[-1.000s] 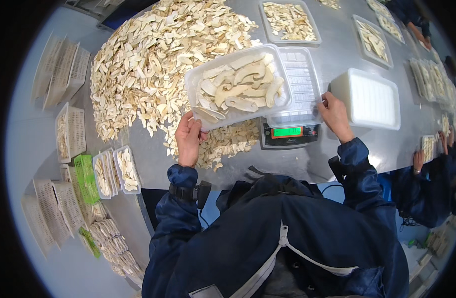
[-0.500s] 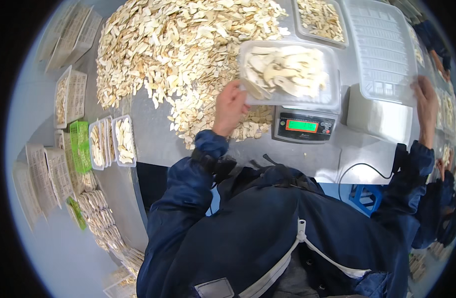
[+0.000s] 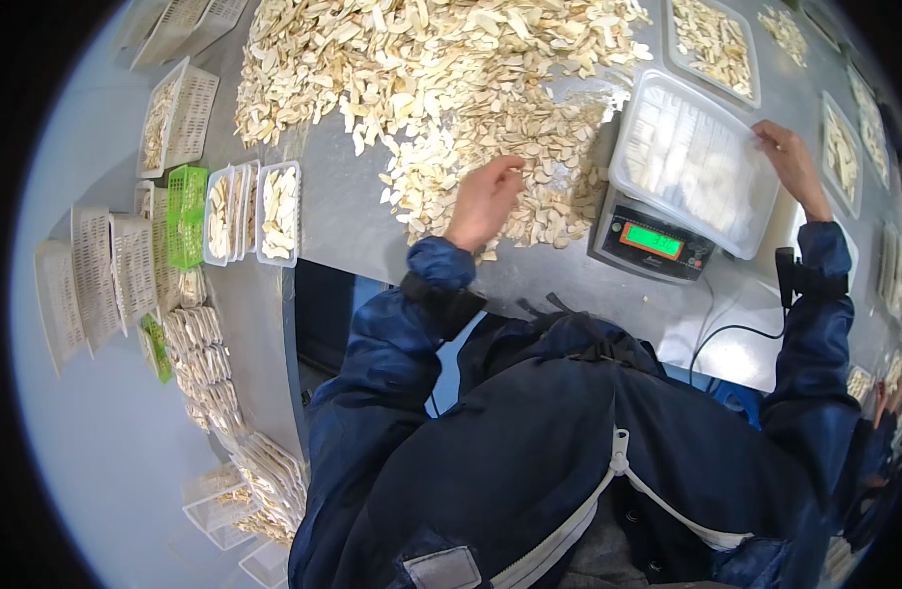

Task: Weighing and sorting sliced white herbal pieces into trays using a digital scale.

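Note:
A clear ribbed plastic tray (image 3: 701, 157) lies tilted over the digital scale (image 3: 652, 240), whose green display shows below its near edge. White patches show through its ribs; whether slices lie beneath I cannot tell. At the tray's far right corner, my right hand (image 3: 792, 165) grips the rim between thumb and fingers. My left hand (image 3: 485, 204) hovers by the near edge of a large heap of pale dried mushroom slices (image 3: 441, 74). Its fingers are curled in, and anything inside them is hidden.
Filled trays stand at the far right, among them one tray of slices (image 3: 711, 44). To the left are upright filled trays (image 3: 279, 211), a green basket (image 3: 186, 216) and several white baskets (image 3: 107, 260). A black cable (image 3: 736, 332) runs over the table's near edge. Co-workers' hands show at the far right.
My right hand has brought the ribbed tray leftward over the scale, where a slice-filled tray was visible before. My left hand has let go of that filled tray. The view has shifted.

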{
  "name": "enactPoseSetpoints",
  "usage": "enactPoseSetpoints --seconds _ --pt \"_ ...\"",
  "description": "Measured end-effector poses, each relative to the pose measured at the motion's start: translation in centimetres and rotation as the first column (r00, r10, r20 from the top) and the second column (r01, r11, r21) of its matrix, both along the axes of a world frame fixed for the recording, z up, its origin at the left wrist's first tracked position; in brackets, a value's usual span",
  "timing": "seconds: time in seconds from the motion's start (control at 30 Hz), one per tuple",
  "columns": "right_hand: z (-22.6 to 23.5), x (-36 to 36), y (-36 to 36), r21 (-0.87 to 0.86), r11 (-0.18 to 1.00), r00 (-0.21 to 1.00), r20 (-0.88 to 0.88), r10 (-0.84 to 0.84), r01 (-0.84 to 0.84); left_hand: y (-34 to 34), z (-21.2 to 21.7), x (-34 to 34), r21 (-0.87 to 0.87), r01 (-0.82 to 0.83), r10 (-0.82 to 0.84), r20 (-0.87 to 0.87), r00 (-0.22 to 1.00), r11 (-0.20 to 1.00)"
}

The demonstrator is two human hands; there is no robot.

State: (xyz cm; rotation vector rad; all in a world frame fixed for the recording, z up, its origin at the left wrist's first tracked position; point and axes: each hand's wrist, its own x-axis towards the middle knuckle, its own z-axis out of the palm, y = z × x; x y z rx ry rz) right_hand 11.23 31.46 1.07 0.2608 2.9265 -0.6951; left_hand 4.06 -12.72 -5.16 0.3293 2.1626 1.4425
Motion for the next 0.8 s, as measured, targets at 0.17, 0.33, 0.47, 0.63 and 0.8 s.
enactPoseSetpoints --seconds 0.17,0.33,0.47,0.63,0.8 --pt "3.2 0.7 -5.2 0.307 0.951 0.934 -0.347 0.082 0.031 -14.8 -2.7 -4.0 -0.062 -0.342 0.316 -0.259 0.913 0.938" --pt "4.7 1.1 -18.4 -0.039 0.999 0.920 -0.393 0.012 -0.030 -18.6 -4.2 -7.3 -0.129 -0.328 0.219 -0.514 0.829 0.936" --pt "2.1 -2.2 -27.5 -0.155 0.977 0.959 -0.264 0.104 -0.149 -16.6 -4.5 -11.0 -0.203 -0.239 0.083 -0.571 0.817 0.950" --pt "-1.6 -7.0 -33.9 -0.183 0.976 0.977 -0.197 0.084 -0.121 -19.6 -5.7 -17.7 -0.277 -0.409 0.178 -0.596 0.783 0.869" --pt "-4.2 -11.0 -36.2 -0.213 0.977 1.000 -0.008 -0.009 0.007 -21.5 -4.8 -19.5 -0.475 -0.236 0.016 -0.422 0.907 0.847"
